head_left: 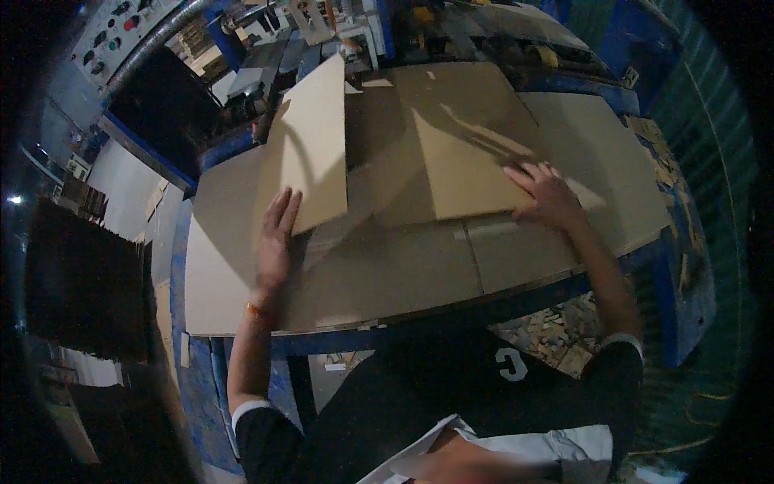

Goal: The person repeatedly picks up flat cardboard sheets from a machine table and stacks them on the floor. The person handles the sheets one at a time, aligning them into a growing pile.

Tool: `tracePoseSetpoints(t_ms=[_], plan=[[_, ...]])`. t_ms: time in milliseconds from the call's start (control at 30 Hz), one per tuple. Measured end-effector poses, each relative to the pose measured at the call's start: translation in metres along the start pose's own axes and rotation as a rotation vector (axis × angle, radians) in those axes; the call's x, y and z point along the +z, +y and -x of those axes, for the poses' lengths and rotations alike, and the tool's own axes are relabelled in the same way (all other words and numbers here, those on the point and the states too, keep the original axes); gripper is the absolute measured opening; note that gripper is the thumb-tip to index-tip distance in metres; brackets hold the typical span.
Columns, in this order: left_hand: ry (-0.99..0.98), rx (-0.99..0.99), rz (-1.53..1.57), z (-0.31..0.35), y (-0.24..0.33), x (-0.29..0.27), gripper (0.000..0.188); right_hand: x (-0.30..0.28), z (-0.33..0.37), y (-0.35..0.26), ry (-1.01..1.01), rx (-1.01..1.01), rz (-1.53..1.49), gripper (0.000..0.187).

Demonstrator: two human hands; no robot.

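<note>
My left hand (pixel 276 238) is at the near left edge of a pale cardboard sheet (pixel 316 145), which tilts upward. Its fingers lie over the sheet's face, and the thumb is hidden. Further right, a brown cardboard sheet (pixel 468 145) slants over the stack below. My right hand (pixel 552 198) grips its near right corner, with the fingers bent on top and the thumb by the near edge. Whether the two sheets join as one piece is hard to tell in the shadow between them.
Larger flat cardboard sheets (pixel 387 278) lie beneath on a blue-framed machine table (pixel 685 298). Machine parts (pixel 556 56) stand beyond, with a control panel (pixel 117 40) at far left. Cardboard scraps (pixel 556 331) pile up below the near edge. A dark stack (pixel 85 274) stands left.
</note>
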State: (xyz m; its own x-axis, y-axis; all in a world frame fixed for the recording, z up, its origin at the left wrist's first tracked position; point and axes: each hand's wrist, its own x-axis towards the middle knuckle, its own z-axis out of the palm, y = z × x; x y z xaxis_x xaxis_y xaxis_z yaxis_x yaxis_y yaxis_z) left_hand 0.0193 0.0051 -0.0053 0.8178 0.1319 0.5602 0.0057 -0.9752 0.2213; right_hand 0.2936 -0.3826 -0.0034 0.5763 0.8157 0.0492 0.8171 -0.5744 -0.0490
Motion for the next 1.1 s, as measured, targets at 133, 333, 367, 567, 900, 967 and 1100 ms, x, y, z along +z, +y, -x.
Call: tracePoseSetpoints(t_ms=[133,333,367,567,900,967,1100], plan=[[0.030,-0.078,-0.102,-0.053,-0.044,0.037,0.066,0.014,-0.062,0.030,0.072,0.039,-0.027,0.067],[0.072,-0.294,-0.439,-0.091,-0.059,0.059,0.075,0.028,-0.097,0.016,0.255,0.209,-0.221,0.070],[0.013,-0.349,-0.409,-0.084,-0.056,0.050,0.078,0.025,-0.088,0.009,0.236,0.227,-0.035,0.068],[0.353,-0.411,-0.321,0.031,-0.035,-0.041,0.068,0.012,0.038,0.019,0.594,0.553,-0.195,0.065],[0.105,-1.185,-0.584,0.163,-0.102,-0.064,0.069,0.100,0.140,0.100,0.543,1.091,0.153,0.071],[0.310,-1.177,-0.485,0.158,-0.096,-0.064,0.065,0.095,0.137,0.100,0.574,1.134,0.056,0.070],[0.723,-0.938,-0.247,0.132,-0.059,-0.083,0.053,0.070,0.134,0.087,0.578,1.091,0.085,0.067]])
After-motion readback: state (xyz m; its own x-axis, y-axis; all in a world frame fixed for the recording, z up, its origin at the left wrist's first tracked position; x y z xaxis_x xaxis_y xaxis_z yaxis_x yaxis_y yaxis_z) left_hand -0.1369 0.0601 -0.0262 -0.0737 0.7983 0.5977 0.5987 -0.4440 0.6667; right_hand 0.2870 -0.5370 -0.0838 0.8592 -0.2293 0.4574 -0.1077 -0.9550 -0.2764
